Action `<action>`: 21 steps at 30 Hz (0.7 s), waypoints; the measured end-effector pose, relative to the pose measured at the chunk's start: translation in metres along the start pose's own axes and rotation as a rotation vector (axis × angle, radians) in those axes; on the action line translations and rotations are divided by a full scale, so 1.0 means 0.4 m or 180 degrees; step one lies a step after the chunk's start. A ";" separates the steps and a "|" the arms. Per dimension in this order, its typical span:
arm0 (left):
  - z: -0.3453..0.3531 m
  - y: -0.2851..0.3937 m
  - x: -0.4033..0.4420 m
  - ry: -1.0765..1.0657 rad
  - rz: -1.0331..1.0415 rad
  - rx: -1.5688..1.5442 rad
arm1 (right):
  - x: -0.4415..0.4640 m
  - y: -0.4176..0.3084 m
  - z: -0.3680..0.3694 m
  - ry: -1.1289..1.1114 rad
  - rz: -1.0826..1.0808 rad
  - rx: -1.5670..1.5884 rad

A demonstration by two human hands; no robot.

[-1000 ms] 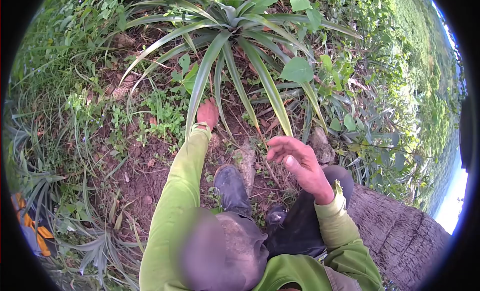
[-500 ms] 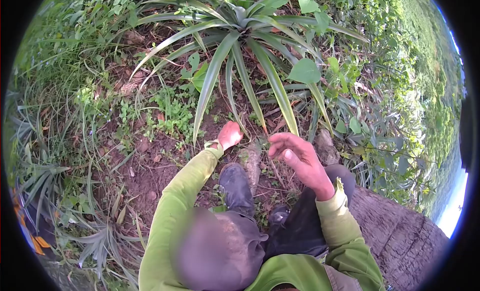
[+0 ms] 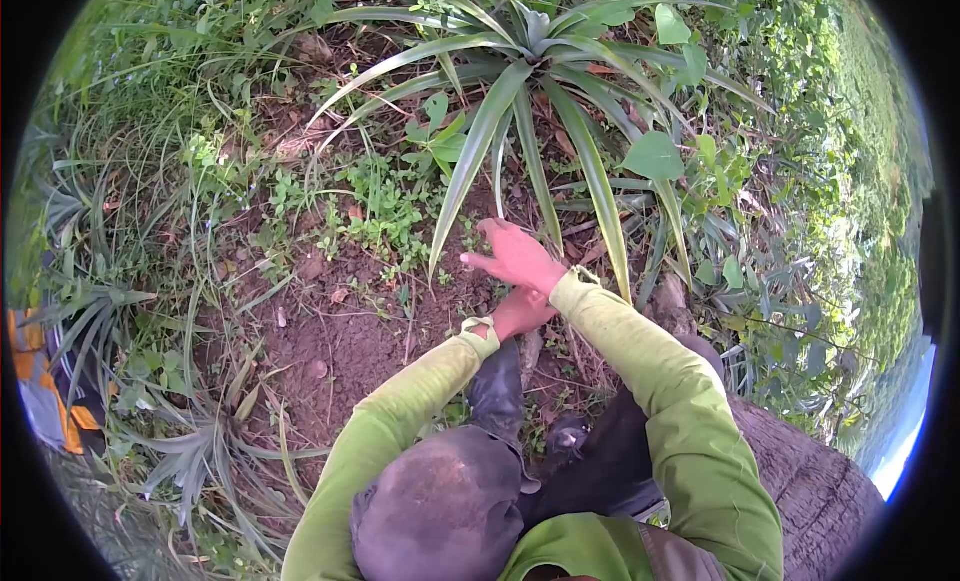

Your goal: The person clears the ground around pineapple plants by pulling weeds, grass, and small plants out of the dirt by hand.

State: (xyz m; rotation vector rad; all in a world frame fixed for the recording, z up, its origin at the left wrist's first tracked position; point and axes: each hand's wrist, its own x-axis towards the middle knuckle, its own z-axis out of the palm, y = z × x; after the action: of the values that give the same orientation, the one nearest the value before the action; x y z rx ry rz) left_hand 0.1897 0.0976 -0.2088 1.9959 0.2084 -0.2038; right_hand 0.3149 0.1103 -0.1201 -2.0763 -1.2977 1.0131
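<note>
My right hand [image 3: 525, 258] reaches across to the left, over my left hand. Its fingers point away from the palm with a gap between them, and nothing shows in them. Beneath its wrist lies my left hand [image 3: 515, 314], with its fingers mostly hidden. Just beyond the hands, the long drooping leaves of a pineapple-like plant [image 3: 487, 146] hang down, and one leaf tip ends close to the right fingers. Bare brown soil [image 3: 350, 326] is under and left of the hands.
A dark boot [image 3: 497, 386] stands below the hands. A thick log [image 3: 800, 471] lies at lower right. Small spiky plants [image 3: 205, 446] grow at lower left, near an orange and dark item [image 3: 45, 376]. Leafy weeds [image 3: 380, 206] surround the soil. A dark cap [image 3: 440, 501] shows at the bottom.
My right hand has swung left across the left one. My left hand has drawn right and back from the soil. The view has shifted, so the plant sits further right.
</note>
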 end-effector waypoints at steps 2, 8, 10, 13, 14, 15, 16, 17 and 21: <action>-0.074 0.067 -0.021 -0.0405 -0.0249 -0.0215 | 0.076 -0.002 0.073 0.0181 -0.0045 -0.0249; -0.125 0.107 -0.142 -0.0173 -0.0232 -0.0777 | 0.342 0.103 0.262 0.0841 0.0178 -0.0731; -0.174 0.129 -0.175 -0.0015 0.0449 0.0097 | 0.395 0.127 0.288 0.0874 0.0254 -0.1057; -0.221 0.159 -0.216 -0.0194 -0.0103 0.0027 | 0.416 0.121 0.299 0.1101 0.0209 -0.0387; -0.239 0.174 -0.223 -0.0181 -0.0113 0.0019 | 0.426 0.142 0.336 0.1369 0.0273 -0.0455; -0.257 0.190 -0.224 -0.0283 -0.0277 -0.0027 | 0.413 0.131 0.325 0.1360 0.0267 -0.0462; -0.267 0.198 -0.222 -0.0386 -0.0434 -0.0070 | 0.398 0.121 0.311 0.1346 0.0224 -0.0295; -0.269 0.196 -0.222 -0.0376 -0.0431 -0.0068 | 0.391 0.110 0.296 0.1336 0.0176 -0.0125; -0.270 0.158 -0.216 0.0465 -0.0209 0.0202 | 0.466 0.245 0.443 0.1411 0.0299 0.1530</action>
State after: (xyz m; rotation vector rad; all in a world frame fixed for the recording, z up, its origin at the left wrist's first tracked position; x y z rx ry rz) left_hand 0.1264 0.1643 -0.0879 2.0704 0.3651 -0.1076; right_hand 0.2780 0.2395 -0.3603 -1.8512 -0.6633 0.7480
